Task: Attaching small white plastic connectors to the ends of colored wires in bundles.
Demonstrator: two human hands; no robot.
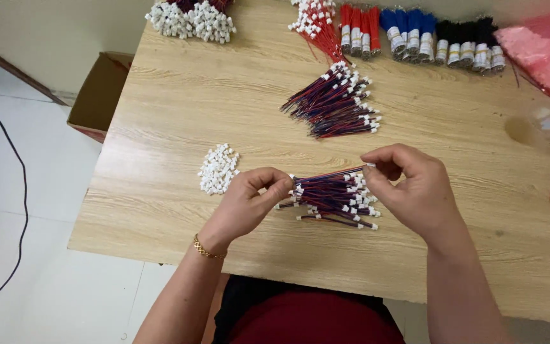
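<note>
Light wooden table with visible grain fills most of the view, and it stands on a pale tiled floor beside an open brown cardboard box.

The left hand, with a thin gold bracelet on its wrist, pinches one end of a single red-and-blue wire pair with white plastic end plugs. The right hand pinches the other end, so the wire is stretched between both hands just above the near loose bundle of the same red-and-blue wires, which lies on the table between them. Both hands are closed in a fingertip grip; no finger is spread free.

A small heap of loose white plastic connector housings lies just to the left of the left hand. A second, fanned pile of finished wires lies farther away, in the middle of the table.

In my judgement, the main risk is that the left wrist brushes the white heap and scatters the small pieces toward the table edge. The stretched wire may also catch neighbours in the bundle below and drag them out of order. A too strong pull could loosen a plug from its wire.

At the far edge stand bound bunches of red, blue and black wires.
</note>
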